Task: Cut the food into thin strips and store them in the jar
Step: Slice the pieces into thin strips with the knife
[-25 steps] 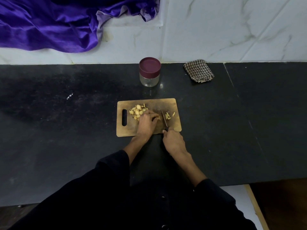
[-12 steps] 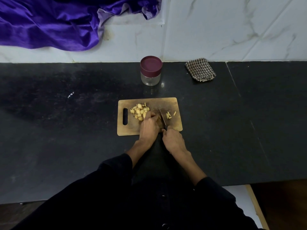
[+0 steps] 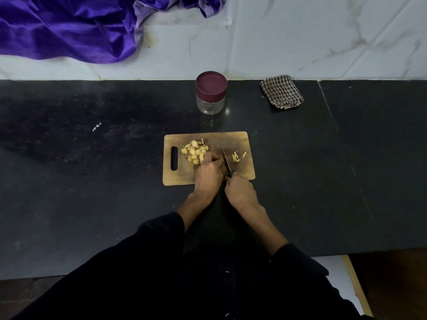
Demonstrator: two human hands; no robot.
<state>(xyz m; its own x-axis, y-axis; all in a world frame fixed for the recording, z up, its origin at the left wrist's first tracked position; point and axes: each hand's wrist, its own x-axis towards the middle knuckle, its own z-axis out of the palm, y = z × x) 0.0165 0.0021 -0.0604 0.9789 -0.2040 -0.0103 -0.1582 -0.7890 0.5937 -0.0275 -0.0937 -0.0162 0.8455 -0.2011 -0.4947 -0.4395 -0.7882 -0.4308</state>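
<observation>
A wooden cutting board (image 3: 242, 139) lies on the black counter. A pile of pale yellow food slices (image 3: 195, 150) sits on its left half, and a few thin cut strips (image 3: 236, 156) lie on its right half. My left hand (image 3: 209, 173) is curled over a piece of food just right of the pile; the piece itself is hidden under the fingers. My right hand (image 3: 240, 191) grips a knife (image 3: 226, 159) whose blade points away from me, right beside my left fingers. A glass jar (image 3: 210, 93) with a maroon lid on stands behind the board.
A folded checked cloth (image 3: 282, 91) lies at the back right of the counter. A purple satin cloth (image 3: 69, 26) hangs over the white marble wall at the upper left. The counter's front edge runs beside my body.
My left hand has shifted slightly towards the pile while the knife stays at its fingertips. The camera has tilted a little.
</observation>
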